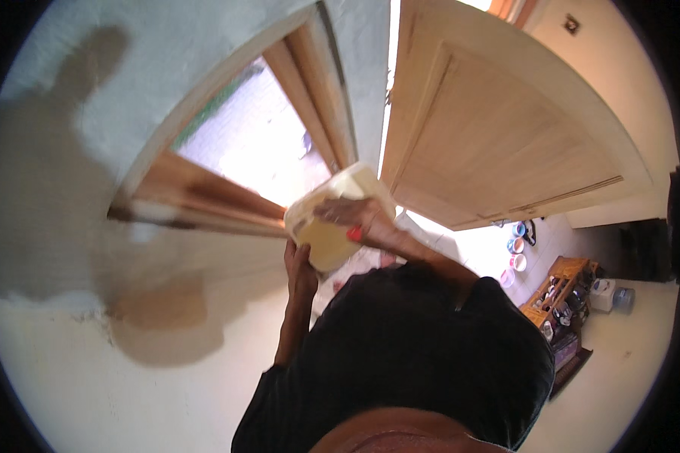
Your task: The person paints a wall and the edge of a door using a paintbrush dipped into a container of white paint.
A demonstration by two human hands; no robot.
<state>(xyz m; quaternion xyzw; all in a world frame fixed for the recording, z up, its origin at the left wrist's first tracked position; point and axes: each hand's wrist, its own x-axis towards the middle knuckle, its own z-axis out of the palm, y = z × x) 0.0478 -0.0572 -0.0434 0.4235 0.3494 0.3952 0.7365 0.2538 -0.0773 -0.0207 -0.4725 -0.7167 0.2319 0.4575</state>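
Tilted in front of my torso is a shallow cream plastic tub [324, 249], with a pale yellowish inside. My left hand [300, 266] grips its near left rim, thumb over the edge. Across the tub's opening reaches my right hand [358, 218], slightly blurred. A small red object [353, 234], perhaps a tool's handle end, sticks out below the right hand; the rest of it is hidden. Beyond the tub, a wooden window frame [215, 197] is set in the wall [249, 317], whose surface is patchy grey and cream.
A wooden door [510, 136] stands at the right of the window. Several small pots [515, 245] line the tiled floor [535, 257]. Farther right are a wooden shelf [561, 277] with small items and a water jug [623, 300]. My shadow [45, 170] falls on the wall.
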